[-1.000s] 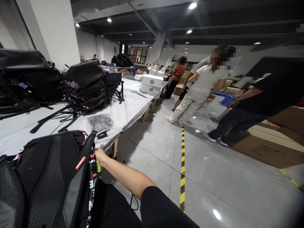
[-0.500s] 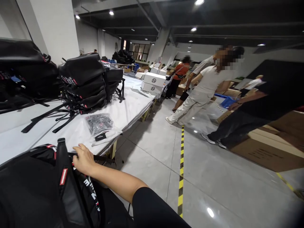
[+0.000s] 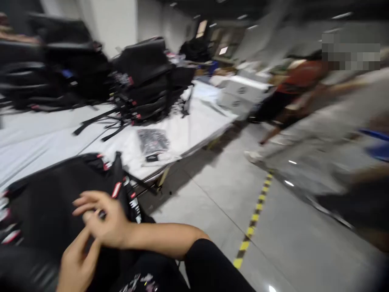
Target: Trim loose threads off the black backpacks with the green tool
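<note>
Over a black backpack (image 3: 57,186) at the table's near edge, my two hands meet. My right hand (image 3: 106,223) has its upper fingers stretched leftward and its thumb and forefinger closed together, with a small dark spot at the pinch. Below it, my left hand (image 3: 77,261) reaches up with its fingertips closed against the right hand; they are partly hidden. What lies between them is too small and blurred to name. The backpack has a strap with a red-and-white label (image 3: 116,189). A clear plastic packet (image 3: 153,142) lies on the white-covered table (image 3: 200,125) beyond.
Stacked black backpacks (image 3: 146,85) with dangling straps stand across the table. White boxes (image 3: 243,93) sit at its far end. Blurred people, one in an orange top (image 3: 299,79), are on the right. A yellow-and-black floor stripe (image 3: 254,217) runs beside the table.
The view has swung left and blurred. My right hand has left the backpack's strap side and moved over its panel; my left hand has come into view and met it.
</note>
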A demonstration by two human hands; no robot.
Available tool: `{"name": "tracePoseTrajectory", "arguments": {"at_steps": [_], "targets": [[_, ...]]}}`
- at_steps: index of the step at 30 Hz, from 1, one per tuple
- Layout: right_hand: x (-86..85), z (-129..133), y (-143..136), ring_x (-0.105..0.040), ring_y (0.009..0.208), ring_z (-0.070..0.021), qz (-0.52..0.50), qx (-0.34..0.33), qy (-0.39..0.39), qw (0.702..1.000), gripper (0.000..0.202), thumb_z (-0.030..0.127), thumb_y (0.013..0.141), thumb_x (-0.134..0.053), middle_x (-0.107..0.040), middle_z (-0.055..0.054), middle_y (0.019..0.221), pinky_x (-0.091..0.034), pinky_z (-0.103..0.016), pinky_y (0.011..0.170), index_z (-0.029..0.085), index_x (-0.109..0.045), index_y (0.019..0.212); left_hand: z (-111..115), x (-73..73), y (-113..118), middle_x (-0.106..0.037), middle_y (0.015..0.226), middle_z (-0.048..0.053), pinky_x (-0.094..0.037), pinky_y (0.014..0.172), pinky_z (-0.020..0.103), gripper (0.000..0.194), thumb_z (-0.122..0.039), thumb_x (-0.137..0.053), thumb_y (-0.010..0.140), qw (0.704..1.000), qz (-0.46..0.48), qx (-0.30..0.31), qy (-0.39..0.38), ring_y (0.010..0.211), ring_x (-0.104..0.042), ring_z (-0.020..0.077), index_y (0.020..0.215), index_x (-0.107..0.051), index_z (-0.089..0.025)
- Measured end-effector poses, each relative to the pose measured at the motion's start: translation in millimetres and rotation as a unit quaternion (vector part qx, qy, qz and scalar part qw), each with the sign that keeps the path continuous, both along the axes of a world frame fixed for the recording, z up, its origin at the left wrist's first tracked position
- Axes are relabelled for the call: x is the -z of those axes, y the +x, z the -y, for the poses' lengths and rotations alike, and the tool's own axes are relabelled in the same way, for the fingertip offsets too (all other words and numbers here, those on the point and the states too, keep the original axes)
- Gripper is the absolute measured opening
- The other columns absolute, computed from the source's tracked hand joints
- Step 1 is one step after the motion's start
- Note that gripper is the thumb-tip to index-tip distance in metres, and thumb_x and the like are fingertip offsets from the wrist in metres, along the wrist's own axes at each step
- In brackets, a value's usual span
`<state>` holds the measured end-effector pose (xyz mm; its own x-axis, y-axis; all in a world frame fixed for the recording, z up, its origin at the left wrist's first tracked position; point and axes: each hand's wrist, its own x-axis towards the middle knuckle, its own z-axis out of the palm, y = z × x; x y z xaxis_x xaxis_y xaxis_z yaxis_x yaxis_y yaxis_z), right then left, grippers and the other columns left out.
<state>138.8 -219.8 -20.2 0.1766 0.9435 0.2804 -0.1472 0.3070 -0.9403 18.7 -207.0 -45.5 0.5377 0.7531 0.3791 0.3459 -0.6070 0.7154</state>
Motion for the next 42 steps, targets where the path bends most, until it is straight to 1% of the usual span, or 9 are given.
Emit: {"name": "tracePoseTrajectory", "arguments": {"at_steps": [3,8,12,17,20,23,28,35,42], "targets": [[16.8,-9,14,-0.061,0.123,-0.0235,0.069,-0.047,-0.049,0.995,0.041,0.040,0.087,-0.058,-0.067,-0.008,0.131,-0.047,-0.038,0.106,0.020,-0.065,0.123,7,12.8,-18,-0.073,0.103,0.002,-0.059,0.079,0.031,0.019,-0.033,-0.051,0.098,0.998,-0.021,-0.055,0.039,0.090,-0.071,0.0203,0.107,-0.066,-0.025],[50.9,-25,31,-0.068,0.069,-0.0216,0.326,-0.113,-0.084,0.935,0.050,0.053,0.099,-0.048,-0.071,-0.004,0.072,-0.052,-0.032,0.071,0.014,-0.066,0.125,-19,-0.7,-42,-0.071,0.107,0.005,-0.056,0.090,0.030,0.015,-0.022,-0.052,0.098,0.993,-0.068,-0.090,0.028,0.101,-0.068,0.0175,0.105,-0.066,-0.022],[68.9,-31,32,-0.069,0.083,-0.0217,0.417,-0.086,0.089,0.901,0.054,0.049,0.098,-0.058,-0.074,-0.010,0.093,-0.054,-0.032,0.078,0.013,-0.056,0.139,-71,-10.3,-39,-0.070,0.109,0.008,-0.053,0.095,0.034,0.019,-0.022,-0.047,0.101,0.987,-0.089,-0.100,0.087,0.106,-0.065,0.0178,0.107,-0.064,-0.018],[97.6,-33,62,-0.066,0.088,-0.0248,0.574,-0.055,0.228,0.784,0.037,0.024,0.099,-0.057,-0.072,-0.014,0.101,-0.055,-0.037,0.075,0.013,-0.059,0.134,-143,-5.5,12,-0.069,0.118,0.010,-0.050,0.095,0.037,0.023,-0.023,-0.044,0.101,0.957,-0.197,0.026,0.211,0.112,-0.062,0.0210,0.109,-0.065,-0.017],[115.3,-20,91,-0.065,0.078,-0.0234,0.565,0.042,0.210,0.797,0.047,0.017,0.099,-0.054,-0.071,-0.013,0.093,-0.055,-0.036,0.069,0.011,-0.048,0.145,-161,3.4,46,-0.069,0.118,0.009,-0.042,0.101,0.040,0.024,-0.029,-0.047,0.102,0.901,-0.287,0.152,0.287,0.113,-0.060,0.0220,0.110,-0.066,-0.018],[125.2,-10,104,-0.067,0.088,-0.0252,0.521,0.114,0.195,0.823,0.063,0.013,0.098,-0.055,-0.070,-0.016,0.106,-0.058,-0.038,0.076,0.016,-0.033,0.157,-166,12.8,71,-0.069,0.096,0.009,-0.039,0.093,0.039,0.029,-0.039,-0.050,0.100,0.860,-0.349,0.197,0.317,0.093,-0.060,0.0221,0.096,-0.068,-0.016],[134.8,-18,102,-0.068,0.098,-0.0274,0.492,0.141,0.205,0.834,0.069,0.011,0.096,-0.056,-0.069,-0.019,0.116,-0.060,-0.041,0.081,0.020,-0.030,0.158,-181,15.7,83,-0.065,0.080,0.006,-0.033,0.073,0.037,0.039,-0.048,-0.053,0.098,0.847,-0.376,0.212,0.310,0.075,-0.053,0.0199,0.078,-0.068,-0.018],[147.8,-24,107,-0.068,0.102,-0.0283,0.458,0.145,0.218,0.849,0.067,0.011,0.094,-0.056,-0.069,-0.020,0.119,-0.060,-0.042,0.083,0.019,-0.034,0.156,-224,-14.4,56,-0.066,0.088,0.008,-0.032,0.091,0.043,0.042,-0.049,-0.048,0.100,0.846,-0.373,0.190,0.331,0.098,-0.051,0.0252,0.080,-0.069,-0.018],[154.9,-31,100,-0.068,0.097,-0.0263,0.453,0.161,0.211,0.851,0.063,0.013,0.094,-0.056,-0.070,-0.017,0.115,-0.059,-0.041,0.081,0.020,-0.037,0.154,-198,-11.5,59,-0.068,0.097,0.009,-0.029,0.100,0.047,0.039,-0.056,-0.064,0.089,0.844,-0.392,0.211,0.299,0.098,-0.053,0.0268,0.094,-0.070,-0.017]]}}
